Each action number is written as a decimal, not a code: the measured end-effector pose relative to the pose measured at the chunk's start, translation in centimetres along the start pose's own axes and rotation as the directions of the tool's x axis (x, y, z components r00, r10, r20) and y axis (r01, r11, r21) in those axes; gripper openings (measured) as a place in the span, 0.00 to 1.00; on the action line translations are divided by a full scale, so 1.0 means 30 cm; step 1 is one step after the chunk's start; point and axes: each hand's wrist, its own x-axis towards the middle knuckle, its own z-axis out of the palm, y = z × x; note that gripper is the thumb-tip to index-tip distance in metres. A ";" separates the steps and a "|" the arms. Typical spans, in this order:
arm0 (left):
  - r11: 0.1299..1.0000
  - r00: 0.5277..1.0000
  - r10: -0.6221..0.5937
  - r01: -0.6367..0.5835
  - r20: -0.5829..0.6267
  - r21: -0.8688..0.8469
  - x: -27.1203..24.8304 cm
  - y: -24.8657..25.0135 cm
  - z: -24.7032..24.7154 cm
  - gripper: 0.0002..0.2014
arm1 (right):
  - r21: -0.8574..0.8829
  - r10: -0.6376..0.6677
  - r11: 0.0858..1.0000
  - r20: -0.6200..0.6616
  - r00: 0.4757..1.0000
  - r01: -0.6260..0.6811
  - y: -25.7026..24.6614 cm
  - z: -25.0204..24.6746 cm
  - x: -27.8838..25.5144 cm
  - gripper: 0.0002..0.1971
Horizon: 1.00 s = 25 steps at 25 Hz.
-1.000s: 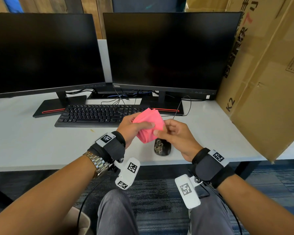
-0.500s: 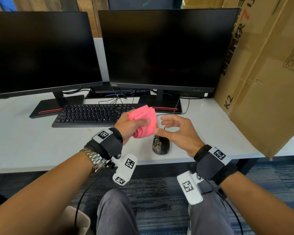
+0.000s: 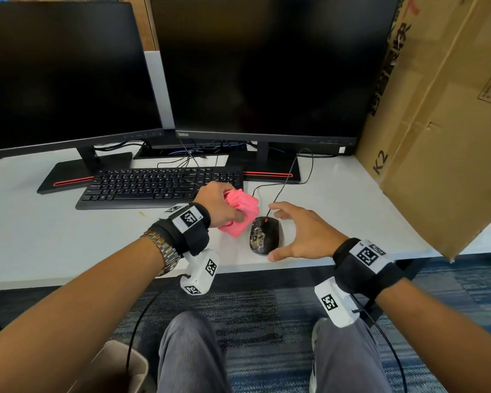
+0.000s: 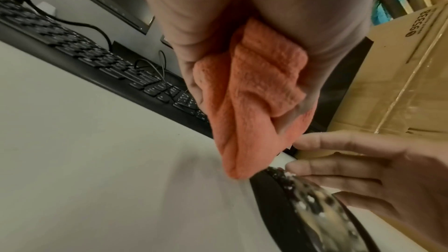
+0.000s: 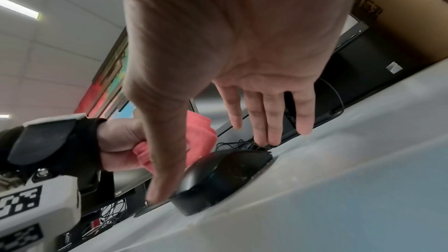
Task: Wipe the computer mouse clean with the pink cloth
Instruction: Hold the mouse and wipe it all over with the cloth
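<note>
A black wired computer mouse lies on the white desk near its front edge, its top speckled with pale grime. My left hand grips a bunched pink cloth just left of the mouse, the cloth's lower end hanging beside the mouse's front. My right hand hovers open over the mouse's right side, fingers spread, thumb near the mouse's rear. I cannot tell whether it touches the mouse.
A black keyboard lies behind my left hand. Two dark monitors stand at the back on stands, with cables trailing to the mouse. A large cardboard box leans over the desk's right side.
My right hand let go of the cloth and dropped open around the mouse. My left hand lowered the bunched cloth toward the mouse's left side.
</note>
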 end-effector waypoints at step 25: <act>0.961 0.918 -0.220 0.145 0.330 0.237 0.171 0.114 -0.020 0.05 | 0.047 -0.005 0.999 0.055 0.998 0.003 0.026 0.024 0.031 0.68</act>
